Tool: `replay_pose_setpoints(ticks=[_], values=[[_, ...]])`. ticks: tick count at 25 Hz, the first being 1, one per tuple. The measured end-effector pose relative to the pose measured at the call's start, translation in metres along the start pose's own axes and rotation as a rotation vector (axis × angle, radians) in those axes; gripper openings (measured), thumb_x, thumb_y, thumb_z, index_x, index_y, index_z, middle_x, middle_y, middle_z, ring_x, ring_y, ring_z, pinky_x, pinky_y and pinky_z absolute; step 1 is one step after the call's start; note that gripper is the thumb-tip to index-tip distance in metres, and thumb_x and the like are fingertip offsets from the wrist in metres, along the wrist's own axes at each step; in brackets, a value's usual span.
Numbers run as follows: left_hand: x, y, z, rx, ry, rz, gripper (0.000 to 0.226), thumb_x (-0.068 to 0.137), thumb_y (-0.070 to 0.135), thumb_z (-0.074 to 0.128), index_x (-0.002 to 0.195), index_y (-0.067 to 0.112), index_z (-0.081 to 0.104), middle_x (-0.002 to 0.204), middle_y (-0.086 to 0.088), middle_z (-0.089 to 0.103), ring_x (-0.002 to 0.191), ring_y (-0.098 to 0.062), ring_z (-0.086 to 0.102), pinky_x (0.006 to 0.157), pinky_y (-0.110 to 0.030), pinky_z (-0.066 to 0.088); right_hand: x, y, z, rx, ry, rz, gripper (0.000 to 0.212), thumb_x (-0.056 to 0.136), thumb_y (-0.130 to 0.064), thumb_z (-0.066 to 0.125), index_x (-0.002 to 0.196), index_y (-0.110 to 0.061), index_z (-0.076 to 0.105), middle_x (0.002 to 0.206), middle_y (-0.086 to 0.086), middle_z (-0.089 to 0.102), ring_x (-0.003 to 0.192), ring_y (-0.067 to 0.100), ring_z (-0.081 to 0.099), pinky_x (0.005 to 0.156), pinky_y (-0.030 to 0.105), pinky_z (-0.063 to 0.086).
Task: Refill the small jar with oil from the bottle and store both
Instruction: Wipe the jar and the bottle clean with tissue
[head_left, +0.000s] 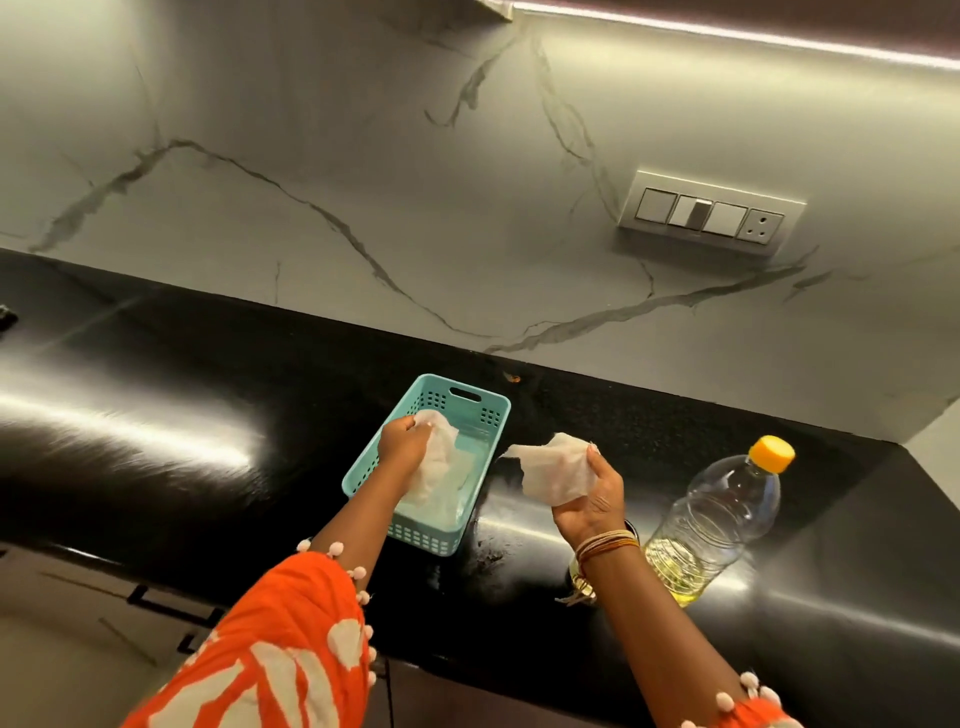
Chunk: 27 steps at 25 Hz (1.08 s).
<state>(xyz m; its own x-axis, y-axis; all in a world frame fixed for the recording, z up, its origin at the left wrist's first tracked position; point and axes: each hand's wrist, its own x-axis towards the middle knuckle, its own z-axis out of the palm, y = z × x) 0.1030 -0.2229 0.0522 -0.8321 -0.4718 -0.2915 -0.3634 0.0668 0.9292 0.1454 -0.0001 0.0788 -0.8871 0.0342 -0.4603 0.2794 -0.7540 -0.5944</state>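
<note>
1. The teal basket (480, 410) stands on the black counter (182, 395), its long axis running from the near edge toward the marble wall (363, 156).
2. The left hand (402, 441) reaches down over the basket's left rim, arm stretched forward, knuckles up, its fingers curled round a white tissue (441, 462) that trails down into the basket.
3. The right hand (589, 501) hovers just right of the basket, above the counter, palm turned toward the camera and wrist bent back; its fingers and thumb pinch a second crumpled tissue (553, 467), which sticks out toward the basket.
4. Bangles (605, 545) ring the right wrist, and both forearms come out of orange-and-white sleeves (291, 639) edged with small pom-poms.
5. The oil bottle (717, 519) stands upright on the counter well to the right of the basket, beyond the right hand, its orange cap (773, 453) on and yellow oil filling only its bottom part.
6. A little glass with yellow in it (581, 579) shows behind the right wrist, between basket and bottle; whether it is the small jar I cannot tell.
7. A switch plate (711, 213) sits on the wall above and right of the basket.
</note>
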Motion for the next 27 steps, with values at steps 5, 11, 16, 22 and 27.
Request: replay_pose_setpoints(ticks=[5,11,16,22,27], values=[[0.019,-0.005,-0.001,0.108,-0.256,-0.118,0.034,0.091,-0.004,0.053,0.124,0.002,0.058,0.119,-0.017,0.062,0.103,-0.032,0.06,0.079,-0.035,0.051,0.017,0.006,-0.003,-0.023,0.042,0.028,0.05,0.09,-0.034,0.057,0.133,-0.009,0.051,0.118,0.015,0.059,0.094,0.03,0.059,0.063,0.046,0.057],[0.031,-0.014,0.0,0.4,-0.222,0.01,0.059,0.082,-0.012,0.041,0.135,0.012,0.051,0.14,-0.018,0.048,0.124,-0.035,0.051,0.1,-0.044,0.048,0.025,0.013,-0.004,-0.059,0.071,0.033,0.049,0.089,-0.032,0.061,0.131,-0.008,0.05,0.123,0.018,0.059,0.101,0.032,0.061,0.077,0.052,0.055],[0.003,0.004,0.008,0.61,-0.2,0.305,0.061,0.081,-0.002,0.047,0.137,0.021,0.049,0.129,-0.014,0.059,0.097,-0.03,0.064,0.079,-0.038,0.053,0.016,0.011,0.006,-0.094,0.093,-0.053,0.037,0.088,-0.012,0.063,0.123,-0.005,0.052,0.116,0.018,0.058,0.101,0.032,0.06,0.096,0.057,0.047],[-0.066,0.021,0.044,0.457,-0.359,0.538,0.042,0.083,0.001,0.052,0.119,0.019,0.065,0.127,-0.008,0.063,0.116,-0.024,0.059,0.098,-0.034,0.047,-0.02,-0.009,-0.001,-0.249,0.123,-0.281,0.011,0.091,-0.006,0.058,0.1,-0.011,0.054,0.095,0.01,0.06,0.086,0.023,0.06,0.085,0.05,0.052],[-0.126,0.006,0.076,0.333,-0.517,0.475,0.048,0.079,-0.002,0.054,0.124,0.016,0.062,0.125,-0.008,0.064,0.118,-0.021,0.058,0.096,-0.032,0.05,-0.062,-0.035,-0.044,-0.443,0.162,-0.429,0.008,0.09,-0.012,0.062,0.09,-0.02,0.061,0.093,0.007,0.064,0.093,0.027,0.062,0.083,0.047,0.055]])
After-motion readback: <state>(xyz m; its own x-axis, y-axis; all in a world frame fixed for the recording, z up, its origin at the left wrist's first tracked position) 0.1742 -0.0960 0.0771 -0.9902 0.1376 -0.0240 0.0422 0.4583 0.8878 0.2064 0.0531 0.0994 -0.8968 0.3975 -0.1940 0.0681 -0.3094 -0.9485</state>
